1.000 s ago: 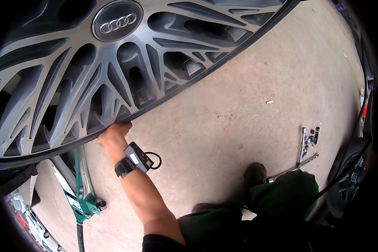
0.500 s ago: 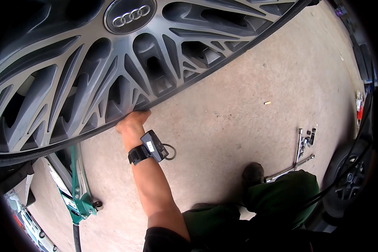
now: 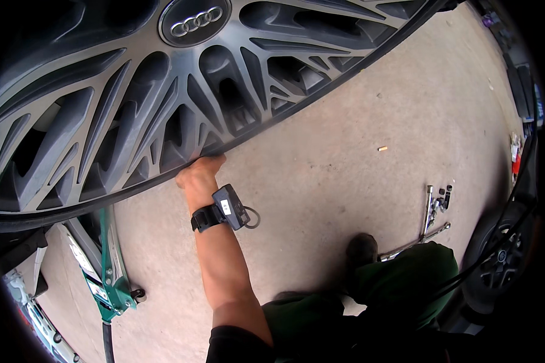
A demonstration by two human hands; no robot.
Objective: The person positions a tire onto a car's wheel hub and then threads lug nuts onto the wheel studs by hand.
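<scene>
Far left, near edge: green floor jack [image 3: 110,284] on small castors, parked on the bare concrete floor [image 3: 345,127], partly under the wheel's lower edge. I judge it's left there from lifting a car, out of the way of the feet.

Filling the far left and centre: large grey multi-spoke alloy wheel [image 3: 133,115] with a round silver centre cap [image 3: 194,21], face toward me, black tyre edge running along its lower rim. It looks lifted and tilted, carried at chest height, so it blocks most of the view.

Centre: one hand [image 3: 198,172] I can see, which I take to be my right hand from how the arm comes up, though I can't be sure. Fingers hooked under the wheel's lower rim, closed around the edge, thumb side toward me. A black band with a small black device [image 3: 227,207] sits on the wrist. The wheel sits directly above and to the left of the grip, weight resting on the curled fingers. Left hand not visible, probably behind the wheel.

Right, near: my green trouser leg [image 3: 406,284] and dark shoe [image 3: 360,251]. Just beyond, a chrome cross wrench and loose sockets [image 3: 433,212] lying on the floor. Far right edge: a second dark wheel [image 3: 502,260], standing.
</scene>
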